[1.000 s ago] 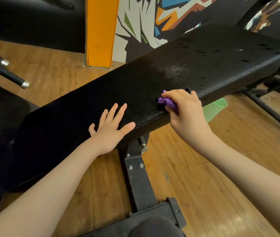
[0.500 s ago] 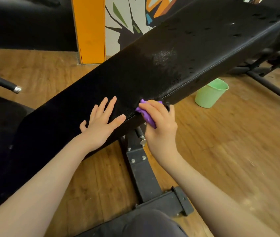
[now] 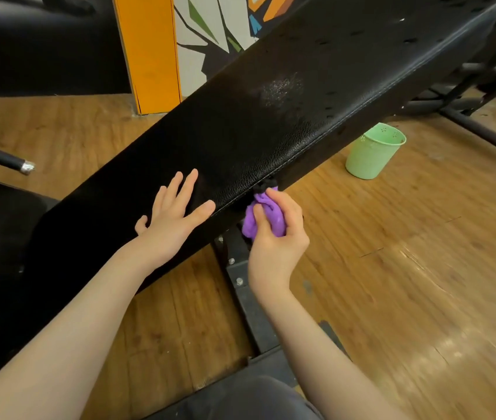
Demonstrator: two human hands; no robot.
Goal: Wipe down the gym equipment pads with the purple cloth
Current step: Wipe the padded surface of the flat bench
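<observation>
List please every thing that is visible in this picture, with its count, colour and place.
padded leather bench pad: one, black, runs diagonally across the middle
crumpled purple cloth: one, purple, at the pad's near side edge
metal bench support frame: one, dark grey, under the pad
small plastic bucket: one, light green, on the floor, right of the pad
wooden plank floor: brown, below everything
orange pillar: one, top left
painted wall mural: multicoloured, behind the pad
left hand: flat on the pad
right hand: grips the cloth
</observation>
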